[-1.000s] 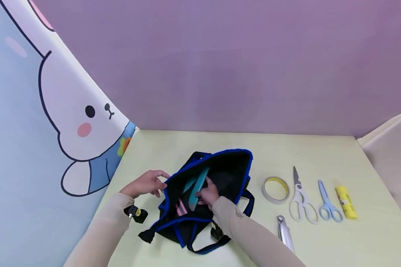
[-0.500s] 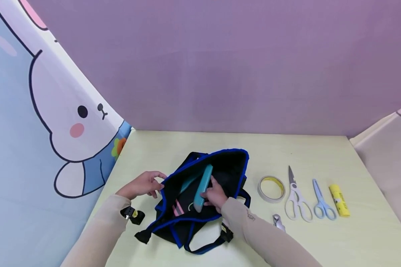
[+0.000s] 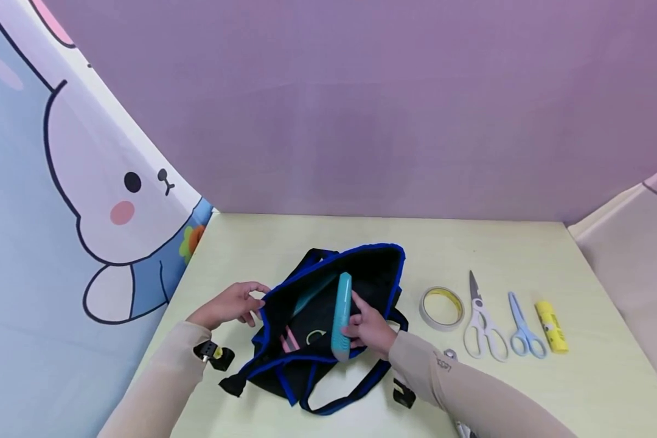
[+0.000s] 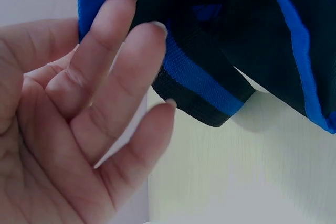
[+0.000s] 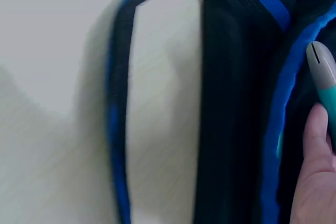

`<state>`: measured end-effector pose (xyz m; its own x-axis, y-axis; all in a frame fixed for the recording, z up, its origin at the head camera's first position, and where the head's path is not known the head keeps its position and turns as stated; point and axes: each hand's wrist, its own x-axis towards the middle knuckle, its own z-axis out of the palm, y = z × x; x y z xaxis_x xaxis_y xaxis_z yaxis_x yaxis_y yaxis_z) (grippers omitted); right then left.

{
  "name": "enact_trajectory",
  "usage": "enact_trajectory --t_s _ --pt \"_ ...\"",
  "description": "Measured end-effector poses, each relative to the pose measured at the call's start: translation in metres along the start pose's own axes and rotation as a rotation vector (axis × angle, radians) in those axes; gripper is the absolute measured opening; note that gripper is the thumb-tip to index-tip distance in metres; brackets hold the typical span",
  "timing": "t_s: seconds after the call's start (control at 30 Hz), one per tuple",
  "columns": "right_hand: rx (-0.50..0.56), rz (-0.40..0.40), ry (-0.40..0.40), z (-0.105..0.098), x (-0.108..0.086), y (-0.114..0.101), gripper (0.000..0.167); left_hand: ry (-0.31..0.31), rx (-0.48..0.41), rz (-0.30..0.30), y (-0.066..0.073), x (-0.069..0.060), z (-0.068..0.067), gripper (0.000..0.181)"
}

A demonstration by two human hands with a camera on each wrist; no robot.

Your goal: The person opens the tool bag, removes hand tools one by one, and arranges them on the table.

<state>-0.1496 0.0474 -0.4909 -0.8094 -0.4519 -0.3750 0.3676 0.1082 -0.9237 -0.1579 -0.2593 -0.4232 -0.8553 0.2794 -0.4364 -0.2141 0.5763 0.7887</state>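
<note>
A black bag with blue edging (image 3: pixel 361 248) lies with its mouth spread wide. The left hand (image 3: pixel 232 305) pinches the bag's left rim between thumb and forefinger, the other fingers loosely bent in the left wrist view. Over the bag's mouth, the right hand (image 3: pixel 371 327) grips a teal tool with a grey end (image 3: pixel 342 316); in the right wrist view that grey end (image 5: pixel 322 65) shows beside the blue edging. Inside the bag are another teal item (image 3: pixel 310 295), a pink-striped item (image 3: pixel 290 340) and a pale ring-shaped thing (image 3: pixel 314 335).
Right of the bag are a tape roll (image 3: pixel 424 312), white-handled scissors (image 3: pixel 477 325), blue scissors (image 3: pixel 519 328) and a yellow glue stick (image 3: pixel 552 326). A silver cutter (image 3: pixel 450 353) is partly under the right sleeve. A bag strap (image 3: pixel 356 401) loops toward the front.
The right hand has moved right and toward the bag's near rim with the teal tool, which now stands more upright in view. The left hand still holds the rim. The view has shifted slightly.
</note>
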Motion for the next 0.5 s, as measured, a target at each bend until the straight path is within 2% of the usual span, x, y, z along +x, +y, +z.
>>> enact_trajectory --t_s 0.2,0.5 --pt "-0.013 0.006 -0.040 -0.021 -0.017 0.008 0.084 0.016 -0.004 -0.017 -0.002 -0.001 0.002 0.035" --pt "0.023 -0.046 -0.155 -0.053 -0.034 0.019 0.090 -0.056 -0.003 0.061 -0.002 -0.003 -0.001 0.047"
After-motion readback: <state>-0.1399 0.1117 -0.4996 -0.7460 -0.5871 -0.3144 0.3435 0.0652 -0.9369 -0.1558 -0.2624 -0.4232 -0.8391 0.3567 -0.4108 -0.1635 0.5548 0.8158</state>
